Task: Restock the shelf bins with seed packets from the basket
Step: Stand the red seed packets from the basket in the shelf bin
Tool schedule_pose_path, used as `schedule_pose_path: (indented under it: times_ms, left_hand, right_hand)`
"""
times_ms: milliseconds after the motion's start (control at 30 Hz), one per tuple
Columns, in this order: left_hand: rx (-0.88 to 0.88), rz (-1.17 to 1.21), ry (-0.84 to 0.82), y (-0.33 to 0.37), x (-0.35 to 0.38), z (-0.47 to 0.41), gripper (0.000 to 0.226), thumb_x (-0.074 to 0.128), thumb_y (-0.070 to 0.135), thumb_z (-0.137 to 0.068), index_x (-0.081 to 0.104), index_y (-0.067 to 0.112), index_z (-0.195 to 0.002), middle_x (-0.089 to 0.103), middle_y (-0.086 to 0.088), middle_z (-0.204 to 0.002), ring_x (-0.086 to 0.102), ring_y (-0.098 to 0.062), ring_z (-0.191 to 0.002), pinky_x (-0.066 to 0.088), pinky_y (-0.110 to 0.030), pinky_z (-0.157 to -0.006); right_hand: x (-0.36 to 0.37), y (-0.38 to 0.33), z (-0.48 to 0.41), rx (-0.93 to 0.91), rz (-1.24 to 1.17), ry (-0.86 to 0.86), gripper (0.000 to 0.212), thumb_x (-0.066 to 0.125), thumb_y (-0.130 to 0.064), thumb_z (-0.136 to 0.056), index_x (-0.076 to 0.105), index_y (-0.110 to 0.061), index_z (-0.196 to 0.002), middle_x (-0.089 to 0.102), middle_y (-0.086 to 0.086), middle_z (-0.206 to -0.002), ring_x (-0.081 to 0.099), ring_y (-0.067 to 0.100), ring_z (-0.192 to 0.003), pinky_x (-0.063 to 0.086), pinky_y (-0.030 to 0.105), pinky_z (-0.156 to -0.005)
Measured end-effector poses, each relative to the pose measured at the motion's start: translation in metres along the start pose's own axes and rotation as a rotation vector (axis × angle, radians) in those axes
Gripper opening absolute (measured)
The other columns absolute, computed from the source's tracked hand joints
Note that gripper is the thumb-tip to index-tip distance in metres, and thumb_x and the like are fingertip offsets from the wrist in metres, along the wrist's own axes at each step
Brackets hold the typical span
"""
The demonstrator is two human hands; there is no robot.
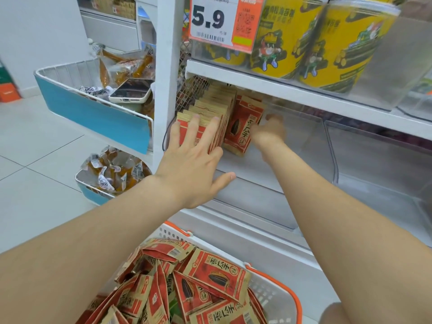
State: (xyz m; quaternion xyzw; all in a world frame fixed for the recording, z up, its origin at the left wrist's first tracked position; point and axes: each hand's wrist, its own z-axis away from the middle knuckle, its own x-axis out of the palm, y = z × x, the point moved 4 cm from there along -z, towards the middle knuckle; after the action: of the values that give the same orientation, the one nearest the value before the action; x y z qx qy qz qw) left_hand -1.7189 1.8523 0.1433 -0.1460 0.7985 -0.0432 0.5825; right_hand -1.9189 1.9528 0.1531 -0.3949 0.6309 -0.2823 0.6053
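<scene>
**Head view, restocking at the clear bin.** I take the clear bin (pixel 311 146) on the lower shelf as the reference for all positions.

- At the bin's left end, a row of packets (pixel 211 106) stands upright, packed face to back against the white shelf post (pixel 168 73).
- The left hand (pixel 191 164) reaches into the bin's left end. Its fingers are straight and spread, lying flat on the front packet of the row; I read this hand as unclenched and pressing, not gripping.
- Just right of the row, inside the bin, a single packet (pixel 245 127) stands tilted, its red face and seed picture towards the camera.
- The right hand (pixel 268 134) is at that packet's right edge. It is motion-blurred, but I see the fingers curled round the edge, so I read it as gripping the single packet.
- The bin to the right of this hand shows bare clear walls and floor.
- Below and in front of the bin, the basket (pixel 280 298), white with an orange handle, holds a heap of loose packets (pixel 217 272) of the same red design.
- On the shelf above the bin stand yellow canisters (pixel 346 43) and a price tag (pixel 215 19) reading 5.9.
- Left of the bin, beyond the post, a blue-fronted wire tray (pixel 93 113) holds wrapped snacks and a phone (pixel 131 90).
</scene>
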Motion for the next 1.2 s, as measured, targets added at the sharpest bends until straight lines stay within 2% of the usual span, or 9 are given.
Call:
schedule_pose_path:
  times_ms: [167,233,333,467,600,733,900,1033,1200]
  left_hand:
    - [0.000,0.019,0.030,0.000,0.002,0.000,0.077,0.014,0.076,-0.097,0.065,0.024,-0.125,0.004,-0.013,-0.175,0.007,-0.049,-0.156,0.016,-0.068,-0.120]
    - [-0.001,0.021,0.033,0.000,0.002,0.000,0.077,0.015,0.076,-0.097,0.065,0.024,-0.125,0.004,-0.014,-0.175,0.007,-0.049,-0.156,0.017,-0.068,-0.120]
    - [-0.005,0.026,0.028,0.001,0.001,-0.001,0.076,0.015,0.075,-0.097,0.064,0.024,-0.125,0.004,-0.014,-0.175,0.007,-0.049,-0.156,0.017,-0.067,-0.119]
    - [-0.001,0.056,0.004,0.000,-0.002,0.000,0.072,0.017,0.073,-0.097,0.063,0.024,-0.124,0.003,-0.013,-0.175,0.005,-0.048,-0.157,0.020,-0.065,-0.120]
    - [0.050,0.106,-0.022,-0.005,-0.007,0.003,0.051,0.038,0.061,-0.103,0.059,0.021,-0.126,0.002,-0.011,-0.174,0.004,-0.046,-0.158,0.030,-0.061,-0.119]
    - [0.109,0.163,0.038,-0.012,-0.016,0.011,0.036,0.053,0.044,-0.098,0.058,0.021,-0.125,0.011,-0.010,-0.173,0.005,-0.043,-0.159,0.019,-0.062,-0.125]
    - [0.124,0.092,0.102,-0.015,-0.027,0.026,0.039,0.058,0.033,-0.090,0.051,0.013,-0.122,0.037,-0.017,-0.153,0.030,-0.045,-0.144,0.030,-0.060,-0.115]
    - [0.031,0.041,-0.047,-0.017,-0.033,0.042,0.040,0.053,0.015,-0.084,0.041,0.013,-0.122,0.038,-0.015,-0.128,0.039,-0.037,-0.113,0.040,-0.052,-0.095]
    - [0.136,-0.041,-0.623,-0.010,-0.013,0.067,0.049,0.044,0.011,-0.098,0.038,0.018,-0.146,0.040,-0.012,-0.139,0.035,-0.036,-0.131,0.036,-0.051,-0.108]
  right_hand:
    - [0.022,-0.004,0.006,-0.107,0.118,-0.190,0.041,0.056,-0.007,-0.093,0.065,-0.015,-0.132,0.067,0.003,-0.128,0.063,0.024,-0.119,0.053,0.031,-0.095]
    - [0.028,0.000,0.007,-0.138,0.163,-0.292,0.046,0.054,-0.007,-0.092,0.063,-0.018,-0.136,0.063,0.003,-0.133,0.063,0.027,-0.119,0.055,0.039,-0.101]
    - [0.031,0.006,0.005,-0.188,0.275,-0.399,0.063,0.052,-0.004,-0.092,0.048,-0.018,-0.154,0.030,0.005,-0.161,0.047,0.031,-0.139,0.045,0.041,-0.115]
    - [0.033,0.014,0.010,-0.138,0.458,-0.515,0.073,0.045,-0.005,-0.097,0.028,-0.027,-0.165,0.003,0.014,-0.172,0.012,0.033,-0.160,0.022,0.038,-0.128]
    - [0.031,0.013,0.017,-0.086,0.520,-0.483,0.069,0.046,-0.010,-0.095,0.033,-0.024,-0.162,0.021,0.023,-0.167,0.003,0.037,-0.159,0.028,0.044,-0.125]
    - [0.022,-0.002,0.027,-0.271,0.451,-0.210,0.026,0.049,-0.016,-0.086,0.065,-0.011,-0.105,0.063,0.018,-0.113,0.056,0.038,-0.116,0.048,0.034,-0.088]
    - [-0.009,-0.039,0.093,-0.903,0.369,0.154,0.030,0.042,-0.020,-0.079,0.071,-0.017,-0.075,0.068,0.006,-0.067,0.061,0.037,-0.065,0.055,0.041,-0.061]
    - [-0.013,-0.033,0.151,-1.357,0.305,-0.052,0.021,0.044,-0.017,-0.073,0.064,-0.016,-0.067,0.060,0.001,-0.054,0.055,0.033,-0.045,0.046,0.033,-0.044]
    - [0.026,-0.001,0.193,-1.271,0.756,-0.571,0.017,0.044,-0.019,-0.082,0.058,-0.017,-0.074,0.060,0.010,-0.062,0.055,0.036,-0.054,0.038,0.031,-0.049]
